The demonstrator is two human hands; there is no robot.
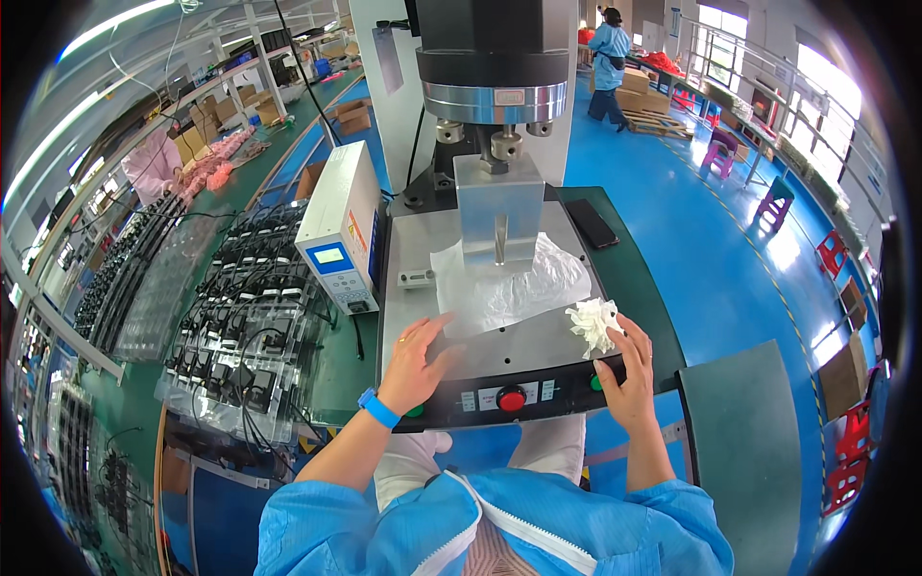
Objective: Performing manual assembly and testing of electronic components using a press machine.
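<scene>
Nearest: blue smock sleeves [317, 518], both forearms reaching up to the machine's front edge, blue wristband [379, 409] on the left wrist. Front panel [447, 407] is black: red mushroom button [510, 398] mid-panel, a green button at each end, left one [414, 411] by the wristband, right one [595, 383] partly behind the right thumb. Left hand [420, 365]: open, fingers spread, nothing in it, over the left front of the metal base plate [408, 312], fingertips near the left edge of the clear plastic film [495, 300]; slightly blurred. Right hand [629, 376]: half-open, fingers curved, thumb apart, not closed on anything. White ruffled bundle [594, 326] sits on the plate's right front, just beyond the thumb and left of the fingertips; they look to be touching its right edge, can't confirm contact. Film lies crinkled mid-plate, between and beyond the hands. Rectangular metal tool head [499, 206] is above the film; can't tell if they touch. Left of plate: white controller box [341, 226] with lit display, then trays [240, 336] of black corded units. Back right: dark phone [592, 223] on the green bench. Far right: plastic stools [774, 202], stacked cartons [642, 96], a co-worker in blue [608, 62] standing.
</scene>
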